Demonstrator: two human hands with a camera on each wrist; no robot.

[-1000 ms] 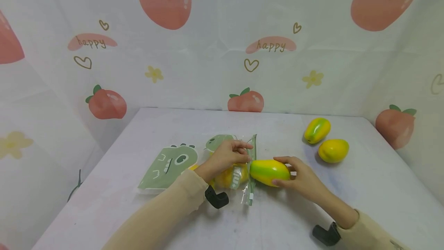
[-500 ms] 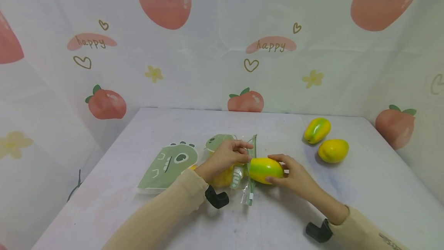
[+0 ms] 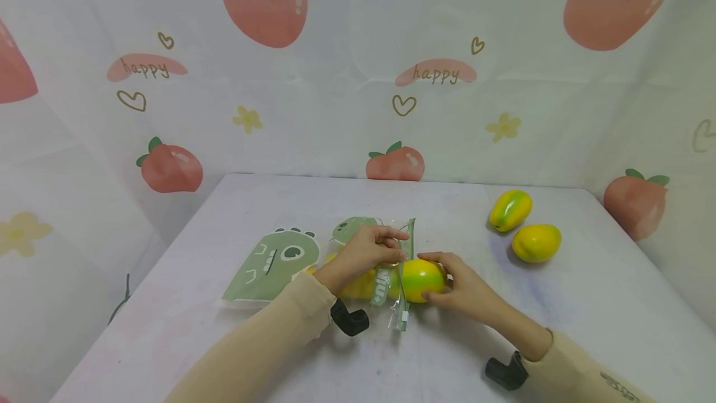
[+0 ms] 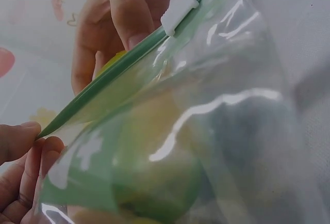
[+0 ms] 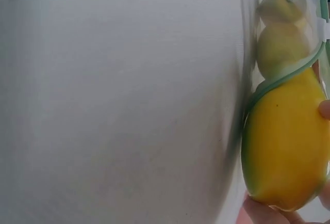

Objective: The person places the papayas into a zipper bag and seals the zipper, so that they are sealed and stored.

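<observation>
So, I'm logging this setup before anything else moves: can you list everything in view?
Held fruit: one, yellow and green, partly in the zip bag's mouth
Bagged fruits: at least two, yellowish, inside the bag
Loose fruits: two, yellow and green, table's far right
Zip bag: one, clear and green, table centre
Slider: one, white, on the bag's zip
Flat packet: one, green monster face, left of the bag
Table: one, whitish, under everything
Backdrop: white, peach prints, behind
Cable: one, dark, by table's left edge
Wrist devices: two, black, near the cuffs
Sleeves: two, beige, both arms
Left hand: one, pinching the bag's edge
Right hand: one, gripping the held fruit
</observation>
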